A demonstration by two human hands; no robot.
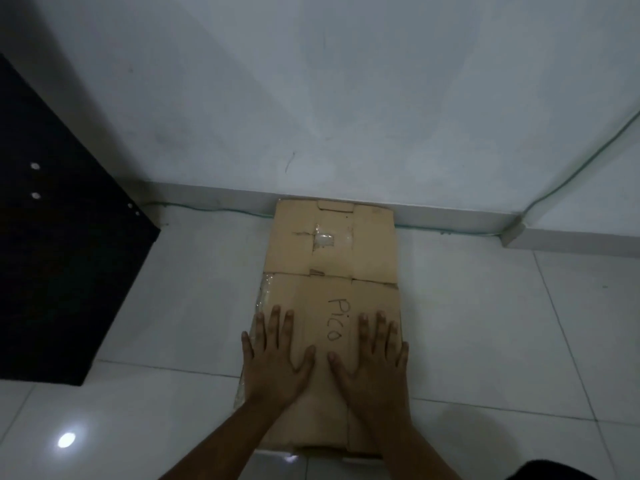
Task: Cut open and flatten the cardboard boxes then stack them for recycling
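Head view: flat cardboard box [330, 306] lies on the floor [485, 323], far end touching the wall [311, 98] at 12 o'clock. Left hand [277, 358] & right hand [372, 358] press on its near half, fingers [275, 323] straight, spread wide, holding nothing. Looks light, stiff, bendy at folds. Best grab: long side edges, 3 & 9 o'clock.

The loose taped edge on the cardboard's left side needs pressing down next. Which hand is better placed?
Probably the left hand. It lies flat on the flattened cardboard beside that crinkled tape strip, fingertips nearly reaching it. The right hand presses by the opposite edge.
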